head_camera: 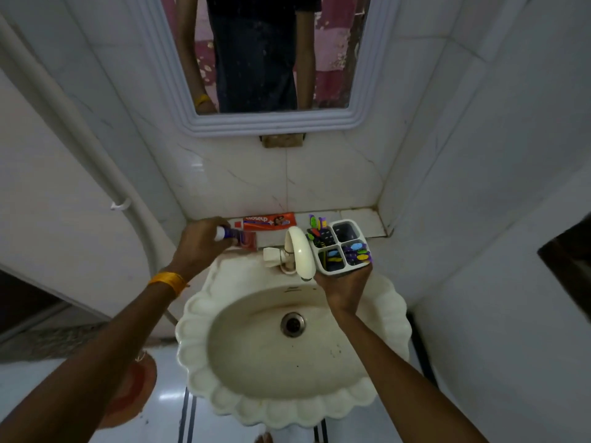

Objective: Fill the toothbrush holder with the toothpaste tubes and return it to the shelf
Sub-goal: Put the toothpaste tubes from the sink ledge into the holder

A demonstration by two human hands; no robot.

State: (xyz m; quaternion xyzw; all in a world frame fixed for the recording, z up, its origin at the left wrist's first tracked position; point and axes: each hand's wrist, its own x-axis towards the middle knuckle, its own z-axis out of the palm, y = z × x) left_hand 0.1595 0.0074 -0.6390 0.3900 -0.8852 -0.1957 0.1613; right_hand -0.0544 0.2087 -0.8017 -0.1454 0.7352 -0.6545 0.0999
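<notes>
My right hand [343,287] grips a white toothbrush holder [347,227] with four compartments from below, held above the sink's back right rim. Colourful toothbrushes stand in three compartments; the far right one looks dark and bare. My left hand [198,247] is shut on a toothpaste tube [235,239] with a white cap, purple neck and red body, at the shelf's left end. A red Closeup toothpaste box [270,221] lies flat on the tiled shelf [358,220] behind it.
A cream tap [300,251] arches over the scalloped sink [198,318] between my hands. A mirror [271,52] hangs above the shelf. White tiled walls close in on both sides, with a pipe [105,167] on the left wall.
</notes>
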